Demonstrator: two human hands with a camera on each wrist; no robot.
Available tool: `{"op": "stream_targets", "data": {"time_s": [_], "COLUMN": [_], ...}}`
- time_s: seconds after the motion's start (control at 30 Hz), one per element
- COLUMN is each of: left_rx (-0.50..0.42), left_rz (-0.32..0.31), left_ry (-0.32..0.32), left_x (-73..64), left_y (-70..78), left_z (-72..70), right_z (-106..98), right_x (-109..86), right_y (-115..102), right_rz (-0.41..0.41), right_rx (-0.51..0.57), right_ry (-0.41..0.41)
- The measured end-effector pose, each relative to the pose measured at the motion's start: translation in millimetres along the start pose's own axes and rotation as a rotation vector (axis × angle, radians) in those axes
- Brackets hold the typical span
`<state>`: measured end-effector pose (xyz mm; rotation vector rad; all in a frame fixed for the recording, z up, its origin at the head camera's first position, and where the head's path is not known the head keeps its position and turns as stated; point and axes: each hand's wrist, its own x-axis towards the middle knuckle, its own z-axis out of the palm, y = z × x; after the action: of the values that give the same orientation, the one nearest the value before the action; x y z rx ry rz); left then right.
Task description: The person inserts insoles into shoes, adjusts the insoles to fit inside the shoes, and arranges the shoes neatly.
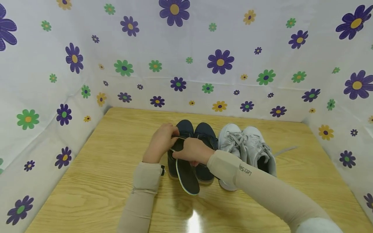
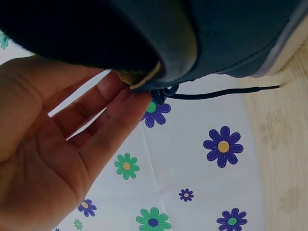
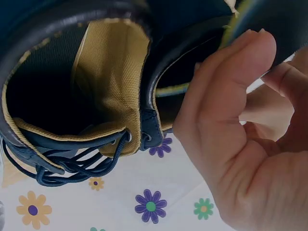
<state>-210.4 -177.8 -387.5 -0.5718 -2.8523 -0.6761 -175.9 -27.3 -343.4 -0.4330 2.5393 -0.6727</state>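
Two navy lace-up shoes stand side by side, the left one (image 1: 185,125) under my hands and the right one (image 1: 204,129) beside it. My right hand (image 1: 194,149) pinches a dark insole (image 1: 187,179) with a pale edge. The insole slants over the left shoe, heel end toward me; in the right wrist view its yellow-green edge (image 3: 173,90) shows inside the shoe opening. My left hand (image 1: 159,142) pinches the left shoe's tongue (image 2: 139,77) at the opening, its thumb hidden behind dark material in the left wrist view.
White sneakers (image 1: 230,137) with loose laces stand right of the navy pair, one lace (image 1: 287,150) trailing over the wooden table (image 1: 116,145). A white flowered cloth (image 1: 198,97) walls the back and sides. A navy lace (image 2: 216,94) hangs off the left shoe.
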Motion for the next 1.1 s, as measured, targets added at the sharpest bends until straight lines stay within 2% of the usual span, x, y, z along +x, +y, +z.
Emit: {"op": "stream_targets", "data": {"time_s": [0.2,0.37,0.5,0.57,0.6,0.63,0.73,0.93,1.0,1.1], "left_rx": [-0.003,-0.007,-0.011,-0.005,-0.003,-0.001,0.001,-0.001,-0.002,0.007], "left_rz": [-0.032,-0.044,-0.051,-0.055,-0.055,-0.056,-0.055,-0.044,-0.042,-0.036], "left_ry": [-0.016,-0.017,-0.026,-0.03,-0.03,-0.031,-0.026,-0.011,-0.009,0.001], "left_x": [1.4,2.5,1.7,1.1,0.9,0.5,0.0,0.4,0.6,1.2], "left_y": [0.1,1.7,2.5,2.4,2.4,2.1,1.3,2.1,2.2,1.4], "left_z": [2.0,1.7,1.5,1.3,1.3,1.3,1.4,1.9,2.3,3.1], "right_z": [6,16,25,29,31,33,37,36,33,30], "right_x": [17.3,29.2,19.5,9.3,3.3,-2.4,-23.4,-61.3,-69.4,-76.1], "right_y": [1,0,-9,-15,-18,-23,-30,-25,-20,-13], "right_rz": [0.03,0.011,-0.052,-0.085,-0.093,-0.083,-0.076,-0.021,-0.044,-0.124], "right_rx": [-0.078,-0.233,-0.451,-0.595,-0.645,-0.678,-0.716,-0.615,-0.575,-0.518], "right_ry": [0.032,0.107,0.213,0.265,0.28,0.262,0.245,0.202,0.212,0.245]}}
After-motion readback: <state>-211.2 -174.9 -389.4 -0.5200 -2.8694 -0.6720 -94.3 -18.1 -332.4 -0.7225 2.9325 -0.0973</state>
